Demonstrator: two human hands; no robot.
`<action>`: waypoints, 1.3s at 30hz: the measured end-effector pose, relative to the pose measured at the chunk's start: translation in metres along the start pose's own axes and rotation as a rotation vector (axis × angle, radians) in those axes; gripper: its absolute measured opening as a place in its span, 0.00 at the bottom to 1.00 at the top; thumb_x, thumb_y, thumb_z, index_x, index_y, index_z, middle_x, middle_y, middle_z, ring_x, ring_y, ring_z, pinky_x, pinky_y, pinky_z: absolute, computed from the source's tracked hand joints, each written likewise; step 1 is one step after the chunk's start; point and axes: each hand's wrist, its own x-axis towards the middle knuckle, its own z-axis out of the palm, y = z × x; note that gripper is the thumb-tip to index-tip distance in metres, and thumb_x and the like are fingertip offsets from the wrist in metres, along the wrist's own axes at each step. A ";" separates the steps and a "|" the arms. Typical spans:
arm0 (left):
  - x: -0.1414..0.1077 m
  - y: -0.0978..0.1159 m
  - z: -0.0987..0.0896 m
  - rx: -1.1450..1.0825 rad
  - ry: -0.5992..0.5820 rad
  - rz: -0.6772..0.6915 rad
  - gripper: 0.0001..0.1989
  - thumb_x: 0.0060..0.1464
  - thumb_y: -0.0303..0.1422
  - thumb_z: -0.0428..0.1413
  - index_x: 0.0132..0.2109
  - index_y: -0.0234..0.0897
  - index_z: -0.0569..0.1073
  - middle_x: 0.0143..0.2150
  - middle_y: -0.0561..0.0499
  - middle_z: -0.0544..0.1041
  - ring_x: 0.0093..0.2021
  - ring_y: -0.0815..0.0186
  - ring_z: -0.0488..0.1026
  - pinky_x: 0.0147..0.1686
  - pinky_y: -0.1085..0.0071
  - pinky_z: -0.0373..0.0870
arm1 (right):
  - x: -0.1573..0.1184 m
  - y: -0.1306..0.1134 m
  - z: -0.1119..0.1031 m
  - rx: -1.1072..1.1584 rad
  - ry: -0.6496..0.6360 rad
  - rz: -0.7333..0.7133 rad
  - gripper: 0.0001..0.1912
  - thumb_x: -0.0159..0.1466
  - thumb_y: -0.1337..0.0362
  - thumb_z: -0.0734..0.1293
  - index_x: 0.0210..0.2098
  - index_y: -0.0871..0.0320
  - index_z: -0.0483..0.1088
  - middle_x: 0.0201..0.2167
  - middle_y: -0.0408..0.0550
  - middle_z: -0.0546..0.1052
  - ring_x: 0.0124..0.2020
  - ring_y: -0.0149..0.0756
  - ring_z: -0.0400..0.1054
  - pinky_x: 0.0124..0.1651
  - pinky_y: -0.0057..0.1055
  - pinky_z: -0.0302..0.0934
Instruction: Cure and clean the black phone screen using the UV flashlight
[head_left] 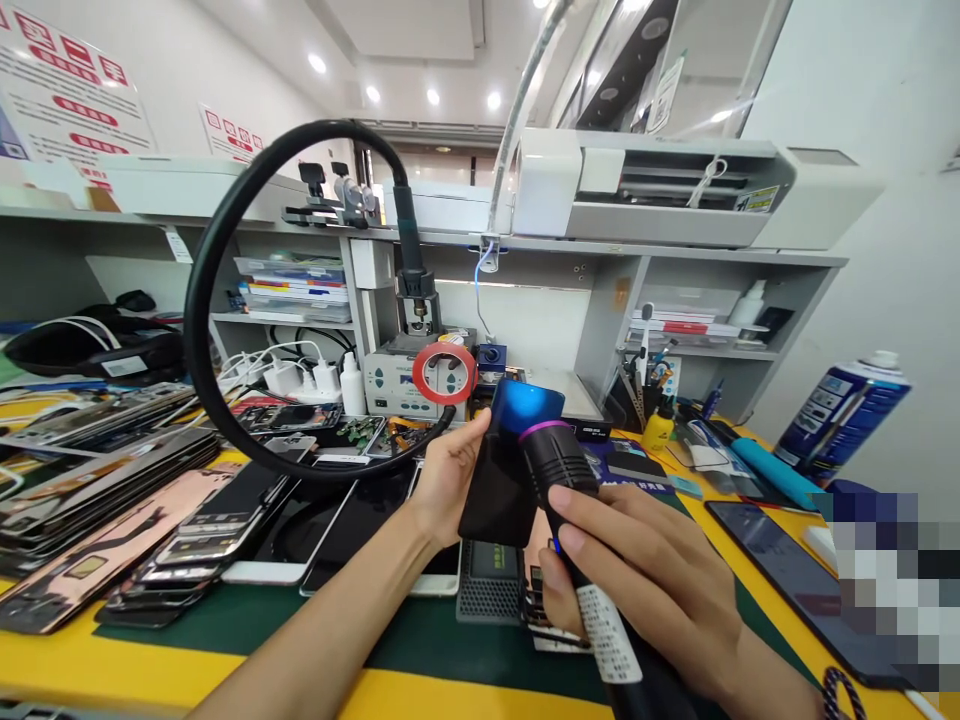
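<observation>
In the middle of the head view my left hand (444,478) grips a dark phone screen (496,492) by its left edge and holds it tilted up off the bench. My right hand (652,575) is closed around a black flashlight (559,458) with a purple ring at its head and a white label on its barrel. The flashlight's head is close to the screen, where a blue glow shows on the upper part. Beneath lies a grey perforated holder (487,600), partly hidden by the hands. Whether the screen belongs to a whole phone, I cannot tell.
Stacked phone screens (112,490) fill the left side. A black hose (196,300) loops up from the rework station (390,380). A red tape roll (420,375) hangs there. At right stand a spray can (844,415), a yellow bottle (658,428) and a large phone (795,570).
</observation>
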 end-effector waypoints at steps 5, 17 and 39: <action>0.000 0.000 0.001 0.024 -0.014 -0.028 0.24 0.63 0.41 0.50 0.57 0.27 0.76 0.44 0.37 0.82 0.45 0.49 0.79 0.51 0.57 0.68 | 0.001 -0.002 0.000 0.020 -0.014 -0.018 0.08 0.59 0.73 0.73 0.38 0.63 0.74 0.41 0.50 0.81 0.39 0.33 0.76 0.51 0.34 0.72; 0.003 0.003 -0.010 0.034 -0.098 -0.046 0.29 0.63 0.47 0.50 0.56 0.26 0.76 0.46 0.36 0.81 0.46 0.47 0.78 0.51 0.56 0.67 | 0.003 -0.003 0.000 0.031 -0.036 -0.038 0.08 0.58 0.73 0.74 0.37 0.62 0.75 0.40 0.49 0.81 0.35 0.32 0.75 0.45 0.33 0.72; 0.003 0.009 -0.016 0.076 -0.154 0.017 0.32 0.60 0.48 0.51 0.56 0.21 0.74 0.48 0.32 0.80 0.46 0.48 0.78 0.50 0.56 0.70 | 0.008 -0.020 -0.014 0.086 -0.191 -0.024 0.02 0.65 0.71 0.68 0.37 0.59 0.73 0.38 0.43 0.82 0.31 0.31 0.74 0.42 0.33 0.71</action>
